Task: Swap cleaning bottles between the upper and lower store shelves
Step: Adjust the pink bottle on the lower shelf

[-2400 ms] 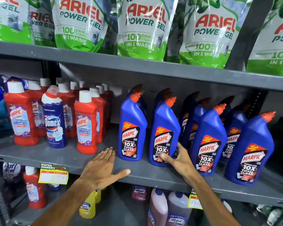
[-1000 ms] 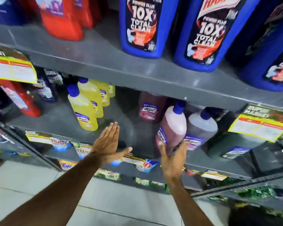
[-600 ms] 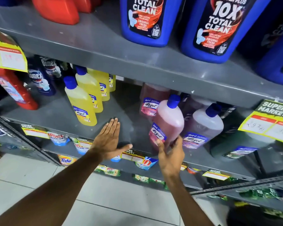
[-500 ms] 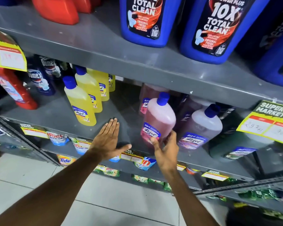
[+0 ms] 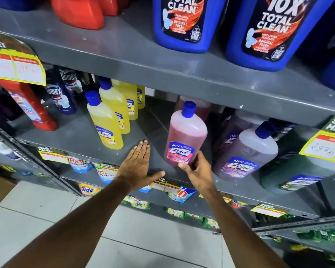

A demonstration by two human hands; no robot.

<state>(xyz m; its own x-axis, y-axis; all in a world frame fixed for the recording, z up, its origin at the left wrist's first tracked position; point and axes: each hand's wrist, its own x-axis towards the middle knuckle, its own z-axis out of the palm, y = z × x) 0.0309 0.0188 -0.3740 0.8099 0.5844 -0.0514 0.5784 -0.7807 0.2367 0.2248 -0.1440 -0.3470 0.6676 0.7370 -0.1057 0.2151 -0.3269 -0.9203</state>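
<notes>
Two hands work at the lower shelf (image 5: 81, 136) in the head view. The right hand (image 5: 198, 169) is wrapped around the base of a pink Lizol bottle (image 5: 185, 134), thumb across the front under the label and fingers behind it. The bottle leans slightly to the left, blue cap uppermost, near the front edge of the lower shelf; whether its base rests on the shelf or is lifted clear cannot be told, since the hand hides it. The left hand (image 5: 138, 167) is spread flat with fingers together and thumb out, holding nothing, hovering at the shelf's front edge just beside the bottle.

Compared with half a second ago, the pink bottle has come further left and forward, well clear of the pale purple Lizol bottle (image 5: 246, 151) it stood against a second ago. The left hand has kept its place and its open pose.

A row of yellow Lizol bottles (image 5: 104, 120) stands left of the open hand, with dark Domex bottles (image 5: 60, 95) and a red bottle (image 5: 30, 105) beyond them. On the upper shelf (image 5: 124, 55) stand two blue Harpic bottles (image 5: 184, 24), seen only in their lower halves, with red bottles at their left. Yellow price tags (image 5: 16, 66) hang from the shelf edges.
</notes>
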